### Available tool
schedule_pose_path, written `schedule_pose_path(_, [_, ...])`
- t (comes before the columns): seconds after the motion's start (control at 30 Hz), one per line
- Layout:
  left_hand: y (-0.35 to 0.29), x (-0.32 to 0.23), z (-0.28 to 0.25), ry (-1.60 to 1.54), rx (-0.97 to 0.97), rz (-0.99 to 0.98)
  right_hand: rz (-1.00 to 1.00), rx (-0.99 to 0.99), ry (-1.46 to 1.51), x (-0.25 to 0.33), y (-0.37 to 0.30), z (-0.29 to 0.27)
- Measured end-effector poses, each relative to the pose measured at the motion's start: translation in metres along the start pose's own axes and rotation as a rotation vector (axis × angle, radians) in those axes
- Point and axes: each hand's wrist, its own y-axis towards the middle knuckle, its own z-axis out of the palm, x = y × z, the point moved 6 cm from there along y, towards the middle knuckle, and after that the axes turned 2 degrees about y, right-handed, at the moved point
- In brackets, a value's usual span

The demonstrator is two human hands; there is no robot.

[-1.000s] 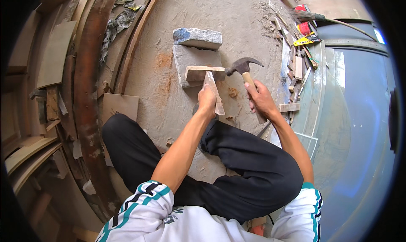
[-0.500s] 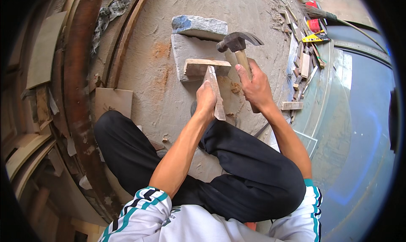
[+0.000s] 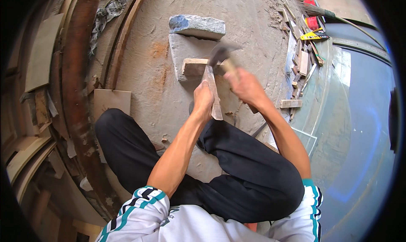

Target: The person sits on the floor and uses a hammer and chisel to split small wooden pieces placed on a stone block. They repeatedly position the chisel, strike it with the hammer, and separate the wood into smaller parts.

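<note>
My left hand (image 3: 204, 99) is closed around a narrow wooden strip (image 3: 215, 99) that points away from me. The strip's far end meets a short wooden block (image 3: 195, 67) lying crosswise, and the two form a T. Beneath the block is a grey stone slab (image 3: 179, 51), with a second stone (image 3: 198, 26) along its far edge. In my right hand (image 3: 246, 87) I grip a claw hammer (image 3: 229, 66), blurred by motion. Its head is over the right part of the block, close to the strip's far end, and hides that part; contact cannot be made out.
Long timber boards (image 3: 78, 94) run along the left side. A square tile or board (image 3: 112, 101) lies by my left knee. On the right are wood scraps (image 3: 303, 63), a yellow-handled saw (image 3: 314, 36), a red reel (image 3: 313, 23), a broom (image 3: 319, 11) and a large glass sheet (image 3: 334, 127).
The hammer has swung down and to the left, from beside the block to over its right part. My left hand and the strip have barely shifted.
</note>
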Motion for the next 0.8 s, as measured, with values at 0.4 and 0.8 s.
schedule_pose_path(0.4, [0.003,0.005,-0.007,0.043,0.018,-0.010,0.421,0.045,0.153,-0.072,-0.032,-0.002])
schedule_pose_path(0.8, [-0.003,0.000,-0.014,-0.135,0.203,0.255,0.262,0.538,-0.510,-0.134,-0.120,-0.004])
